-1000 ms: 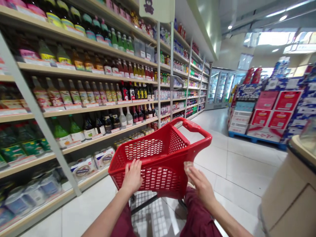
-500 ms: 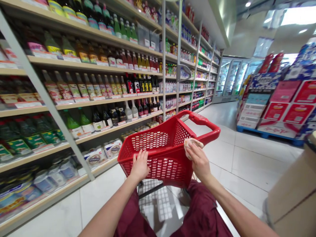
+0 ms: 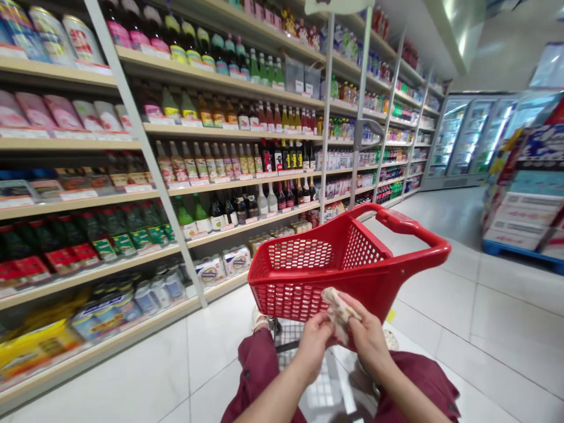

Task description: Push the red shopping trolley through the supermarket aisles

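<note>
A crumpled, pale cloth (image 3: 338, 311) is held between my two hands, in front of the side of a red shopping cart (image 3: 379, 288). My left hand (image 3: 315, 341) pinches the cloth's lower left edge. On the other side, my right hand (image 3: 368, 332) is closed round the cloth, with the thumb and fingers bent over it. The cart's perforated basket stands upright just beyond both hands, its handle pointing to the right. Below the basket shows a grey wire lower frame, partly hidden by my arms. Inside the basket I make out no goods.
Shelves (image 3: 238, 179) with bottles, cans and cartons run along the left. Stacked boxes (image 3: 524, 205) stand on a blue pallet (image 3: 506, 249) at the right. Glass-door fridges (image 3: 467, 141) line the back. My knees in maroon trousers flank the cart's lower frame. The floor (image 3: 445, 311) is pale tile.
My left hand has left the cart's rim and taken hold of the cloth. My right hand has brought the cloth down from the rim near the handle. The view has turned left.
</note>
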Demonstrator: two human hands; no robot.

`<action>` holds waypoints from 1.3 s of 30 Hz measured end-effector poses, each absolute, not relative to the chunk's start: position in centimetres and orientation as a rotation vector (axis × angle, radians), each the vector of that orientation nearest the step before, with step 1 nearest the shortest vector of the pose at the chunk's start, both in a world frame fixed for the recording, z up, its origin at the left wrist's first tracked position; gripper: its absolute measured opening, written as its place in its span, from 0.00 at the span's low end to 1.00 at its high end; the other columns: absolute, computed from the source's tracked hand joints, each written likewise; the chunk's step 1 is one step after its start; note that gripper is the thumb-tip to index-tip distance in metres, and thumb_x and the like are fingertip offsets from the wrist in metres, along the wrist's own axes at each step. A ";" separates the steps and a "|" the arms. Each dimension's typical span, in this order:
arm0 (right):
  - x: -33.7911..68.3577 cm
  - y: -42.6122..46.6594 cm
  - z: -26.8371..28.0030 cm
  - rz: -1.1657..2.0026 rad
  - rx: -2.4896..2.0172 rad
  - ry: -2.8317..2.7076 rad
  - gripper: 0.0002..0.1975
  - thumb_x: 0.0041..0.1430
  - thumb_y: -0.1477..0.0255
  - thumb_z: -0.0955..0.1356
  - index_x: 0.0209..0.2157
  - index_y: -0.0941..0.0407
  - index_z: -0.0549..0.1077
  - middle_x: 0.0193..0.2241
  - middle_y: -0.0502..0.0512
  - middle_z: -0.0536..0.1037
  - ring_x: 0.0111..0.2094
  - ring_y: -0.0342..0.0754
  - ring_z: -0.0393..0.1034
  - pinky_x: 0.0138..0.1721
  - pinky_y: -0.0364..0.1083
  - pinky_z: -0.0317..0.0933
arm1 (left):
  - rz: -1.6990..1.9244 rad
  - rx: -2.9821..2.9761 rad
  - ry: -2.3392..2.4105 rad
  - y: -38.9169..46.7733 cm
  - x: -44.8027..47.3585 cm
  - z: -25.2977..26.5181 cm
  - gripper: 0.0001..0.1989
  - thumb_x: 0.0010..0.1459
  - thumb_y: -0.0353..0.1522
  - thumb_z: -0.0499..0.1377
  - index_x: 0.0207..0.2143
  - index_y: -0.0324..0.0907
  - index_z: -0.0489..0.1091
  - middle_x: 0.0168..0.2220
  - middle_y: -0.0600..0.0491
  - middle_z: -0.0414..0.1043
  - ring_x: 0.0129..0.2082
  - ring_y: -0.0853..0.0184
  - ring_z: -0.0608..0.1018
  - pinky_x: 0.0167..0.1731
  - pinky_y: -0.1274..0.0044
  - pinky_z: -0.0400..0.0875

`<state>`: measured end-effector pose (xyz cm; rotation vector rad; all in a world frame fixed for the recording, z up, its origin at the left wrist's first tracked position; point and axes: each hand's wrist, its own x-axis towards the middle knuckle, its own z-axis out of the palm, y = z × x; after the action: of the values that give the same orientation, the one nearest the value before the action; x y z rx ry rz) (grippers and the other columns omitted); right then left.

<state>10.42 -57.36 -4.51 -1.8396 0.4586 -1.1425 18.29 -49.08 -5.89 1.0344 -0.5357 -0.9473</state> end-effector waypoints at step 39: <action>8.1 -65.8 -5.5 -1.590 -2.832 0.179 0.18 0.58 0.80 0.57 0.48 0.53 0.66 0.49 0.54 0.68 0.57 0.49 0.50 0.54 0.57 0.51 | 0.149 2.155 -1.450 -51.2 26.2 -2.0 0.33 0.41 0.21 0.49 0.54 0.37 0.54 0.60 0.46 0.48 0.60 0.60 0.48 0.57 0.63 0.40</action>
<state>8.13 -65.78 -5.54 -2.8317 0.1790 -1.5900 26.18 -51.18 -1.99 2.1549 -1.4495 0.1491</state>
